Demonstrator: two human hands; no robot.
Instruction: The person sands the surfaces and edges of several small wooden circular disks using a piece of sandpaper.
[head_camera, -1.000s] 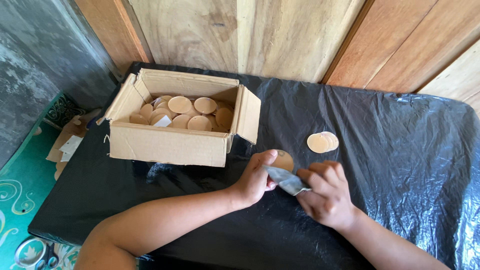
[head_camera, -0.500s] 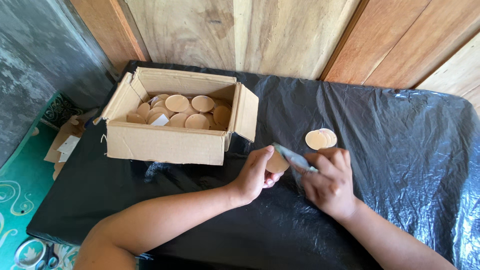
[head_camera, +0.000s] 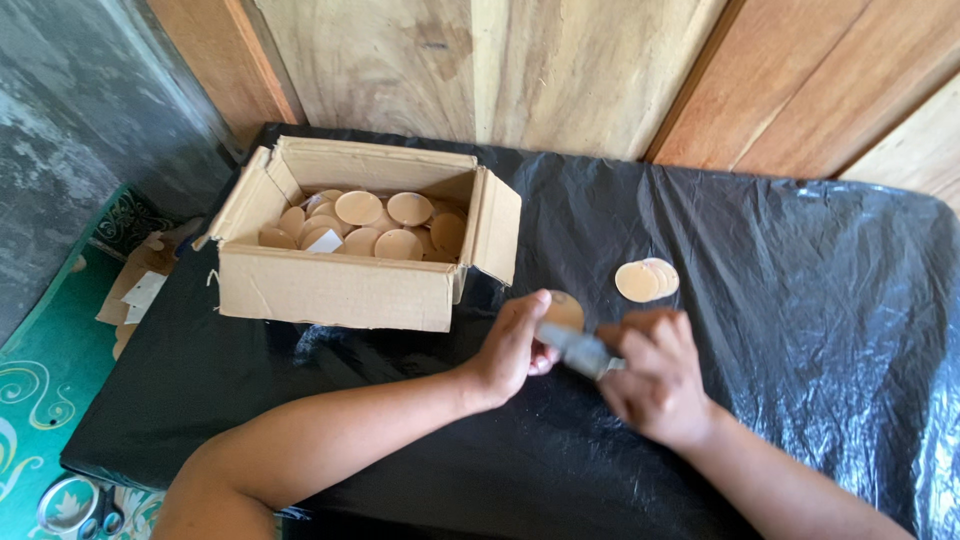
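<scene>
1. left hand (head_camera: 515, 345) pinches a round tan disc (head_camera: 566, 308) by its edge, fingers clenched around it, holding it just above the tabletop (head_camera: 800, 400) so one face is turned toward the other hand.
2. right hand (head_camera: 655, 375) is closed around a small grey tube-like tool (head_camera: 578, 347), its tip touching or just beside the disc; can't tell what the tool is, looks like a glue stick or marker.
3. both hands meet in the middle front of the tabletop, close to the body, probably for steadiness.
4. open cardboard box (head_camera: 340, 285) sits just left of the hands, flaps out, holding many more of the same discs (head_camera: 385, 225), within easy reach of the left hand.
5. two finished-looking discs (head_camera: 647, 279) lie overlapped on the black plastic sheet (head_camera: 780, 260), just beyond the right hand, kept apart from the box.
6. wooden wall (head_camera: 500, 70) behind, cardboard scraps (head_camera: 135, 295) on the floor at left.
</scene>
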